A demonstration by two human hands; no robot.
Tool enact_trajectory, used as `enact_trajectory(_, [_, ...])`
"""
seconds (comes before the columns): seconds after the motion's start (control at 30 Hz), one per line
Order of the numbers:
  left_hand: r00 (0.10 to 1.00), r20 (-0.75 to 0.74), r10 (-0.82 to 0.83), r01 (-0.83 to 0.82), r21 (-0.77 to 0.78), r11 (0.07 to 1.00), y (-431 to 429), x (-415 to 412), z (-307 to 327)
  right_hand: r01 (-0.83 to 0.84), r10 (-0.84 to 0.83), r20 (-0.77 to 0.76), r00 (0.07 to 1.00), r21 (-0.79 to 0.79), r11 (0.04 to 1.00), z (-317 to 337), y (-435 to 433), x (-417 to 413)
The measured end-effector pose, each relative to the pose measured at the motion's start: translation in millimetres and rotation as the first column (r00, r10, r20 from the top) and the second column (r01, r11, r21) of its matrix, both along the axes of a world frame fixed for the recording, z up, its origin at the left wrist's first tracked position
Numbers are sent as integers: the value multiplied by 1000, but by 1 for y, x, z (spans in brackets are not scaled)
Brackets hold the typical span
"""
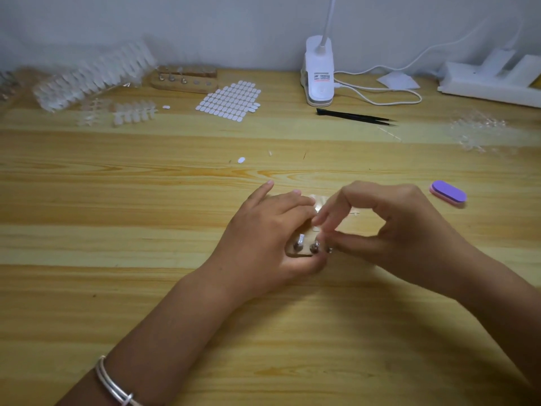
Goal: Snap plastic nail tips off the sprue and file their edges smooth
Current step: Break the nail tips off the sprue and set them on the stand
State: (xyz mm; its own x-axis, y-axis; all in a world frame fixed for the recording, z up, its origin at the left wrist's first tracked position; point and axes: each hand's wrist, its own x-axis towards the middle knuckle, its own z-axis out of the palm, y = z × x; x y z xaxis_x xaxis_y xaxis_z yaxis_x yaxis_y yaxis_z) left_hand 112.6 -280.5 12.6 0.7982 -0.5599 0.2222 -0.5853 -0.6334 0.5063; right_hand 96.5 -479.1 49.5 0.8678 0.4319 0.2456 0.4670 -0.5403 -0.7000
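Observation:
My left hand (pixel 263 235) grips a small wooden holder (pixel 297 252) fitted with two metal pegs, low over the table's middle; its forefinger points forward. My right hand (pixel 395 230) meets it from the right, thumb and forefinger pinching a small clear nail tip (pixel 317 229) just above the right peg. More clear plastic (pixel 318 200) shows behind the fingers, mostly hidden. A purple and pink nail file (pixel 448 193) lies on the table to the right of my right hand, untouched.
Clear sprue strips (pixel 96 80) and loose nail tips (pixel 134 112) lie at back left, beside a wooden stand (pixel 184 79) and a white sticker sheet (pixel 231 101). Black tweezers (pixel 354 116), a clip lamp (pixel 319 74), a power strip (pixel 491 80) and plastic scraps (pixel 480 130) are at back right.

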Motion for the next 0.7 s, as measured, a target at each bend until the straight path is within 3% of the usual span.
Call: enact_trajectory(0.7, [1000,-6,-13,13,3,1000,0,3,-5,47,-49,77,996,17,999,-22,3,-8])
